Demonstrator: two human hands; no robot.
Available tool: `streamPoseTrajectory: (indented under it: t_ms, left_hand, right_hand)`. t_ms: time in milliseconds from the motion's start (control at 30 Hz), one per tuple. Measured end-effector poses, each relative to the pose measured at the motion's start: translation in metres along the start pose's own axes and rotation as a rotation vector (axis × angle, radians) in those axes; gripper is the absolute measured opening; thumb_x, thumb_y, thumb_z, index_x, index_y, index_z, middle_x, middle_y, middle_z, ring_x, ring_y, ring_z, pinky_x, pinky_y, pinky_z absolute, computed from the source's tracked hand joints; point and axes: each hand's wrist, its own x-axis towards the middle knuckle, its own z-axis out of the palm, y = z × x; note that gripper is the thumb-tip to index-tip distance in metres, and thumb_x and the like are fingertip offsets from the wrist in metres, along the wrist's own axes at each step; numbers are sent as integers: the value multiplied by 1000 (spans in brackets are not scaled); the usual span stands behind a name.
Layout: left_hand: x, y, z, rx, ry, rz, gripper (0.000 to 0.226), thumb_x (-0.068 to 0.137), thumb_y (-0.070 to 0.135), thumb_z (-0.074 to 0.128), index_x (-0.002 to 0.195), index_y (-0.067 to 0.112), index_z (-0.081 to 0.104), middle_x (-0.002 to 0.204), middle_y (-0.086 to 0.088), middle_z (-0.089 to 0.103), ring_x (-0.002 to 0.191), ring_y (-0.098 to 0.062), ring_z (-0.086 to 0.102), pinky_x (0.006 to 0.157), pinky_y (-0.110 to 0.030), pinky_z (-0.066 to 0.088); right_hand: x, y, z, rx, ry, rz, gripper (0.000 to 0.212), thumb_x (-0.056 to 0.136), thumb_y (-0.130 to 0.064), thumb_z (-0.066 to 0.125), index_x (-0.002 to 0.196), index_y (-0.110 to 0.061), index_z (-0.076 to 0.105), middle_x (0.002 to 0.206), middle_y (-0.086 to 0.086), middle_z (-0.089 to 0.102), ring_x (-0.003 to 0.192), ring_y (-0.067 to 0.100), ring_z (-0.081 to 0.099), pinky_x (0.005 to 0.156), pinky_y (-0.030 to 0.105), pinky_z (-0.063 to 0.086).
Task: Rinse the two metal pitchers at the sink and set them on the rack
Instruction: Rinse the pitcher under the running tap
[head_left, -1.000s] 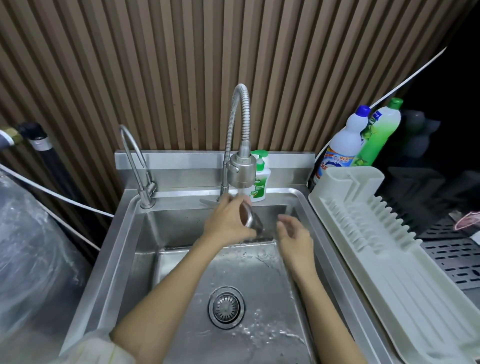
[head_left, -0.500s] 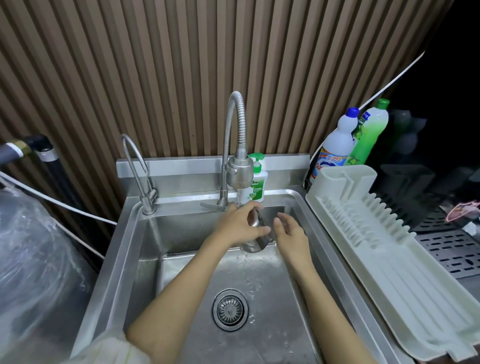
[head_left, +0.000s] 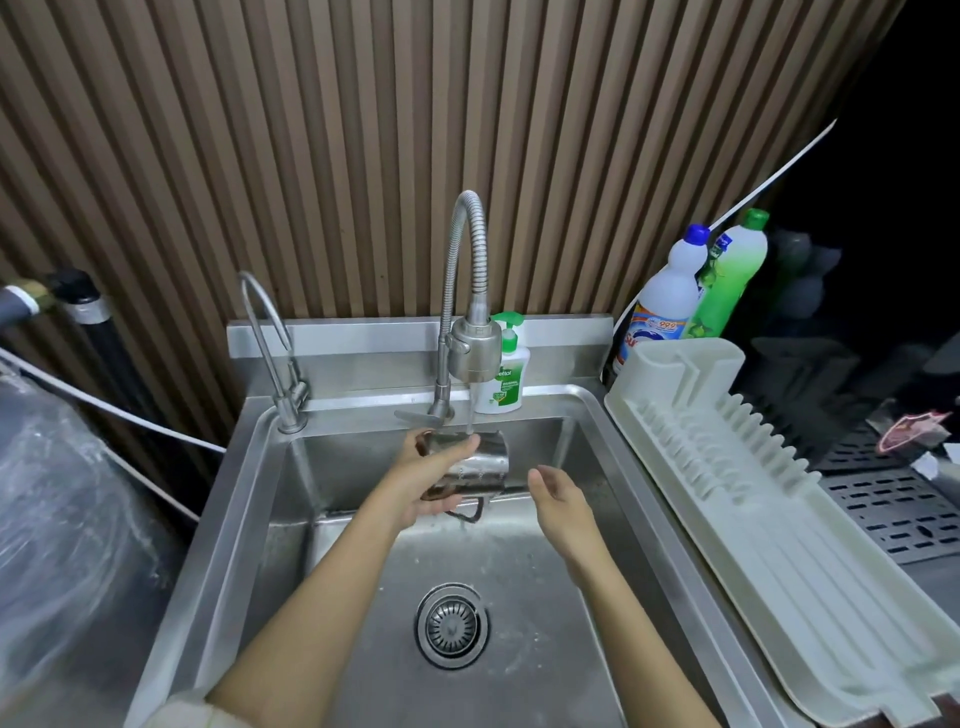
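A small metal pitcher (head_left: 483, 467) is tipped on its side under the flexible tap (head_left: 470, 291), and a thin stream of water falls onto it. My left hand (head_left: 431, 473) grips the pitcher round its body, with its handle hanging below. My right hand (head_left: 558, 493) hovers just right of the pitcher, fingers relaxed, not touching it. The white dish rack (head_left: 769, 525) lies to the right of the sink with nothing on it. I see only one pitcher.
The steel sink (head_left: 524, 691) has a drain strainer (head_left: 451, 626) at its middle. A second thin tap (head_left: 270, 353) stands at the back left. A soap bottle (head_left: 506, 374) sits behind the tap; two cleaner bottles (head_left: 696, 291) stand behind the rack.
My left hand has turned the pitcher from mouth-down to lying on its side under the stream. My right hand has drawn away to the right.
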Motion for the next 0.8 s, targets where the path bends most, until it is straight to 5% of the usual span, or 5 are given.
streamPoseTrajectory:
  t_ms: [200,367,500,633,800]
  left_hand:
    - [11,-19,-16,-279,-75,-253,102,41,55,88,127,21,46,128,-18,51,91,-37,62,47,-28,53]
    - [13,-15,-20,-446,-202,-354,69,70,66,62,93,1,63,79,-19,66,64,-28,62,38,-21,50]
    - [14,-10,-22,-466,-246,-418,68,66,69,62,91,6,67,93,-11,65,58,-24,66,32,-13,40]
    - [14,-8,-16,-421,-248,-450,66,62,68,65,69,3,73,95,-12,65,71,-21,63,29,-13,36]
    - [14,-8,-10,-306,-106,-385,77,69,75,55,95,3,65,76,-18,72,51,-23,66,30,-16,41]
  right_hand:
    - [0,1,0,24,10,28,43,97,-31,41,134,-10,42,136,8,50,124,20,47,95,26,35]
    - [-1,-1,1,32,4,41,43,97,-32,41,135,-11,42,136,8,50,124,21,47,94,27,35]
    - [-1,0,2,54,6,53,43,97,-33,41,134,-12,42,136,8,50,123,21,47,91,26,35]
    - [-2,-1,4,66,20,56,42,97,-32,41,133,-11,44,135,7,50,122,20,47,91,25,35]
    - [-3,-3,0,62,28,58,42,97,-31,41,133,-10,44,135,8,51,122,20,47,91,25,34]
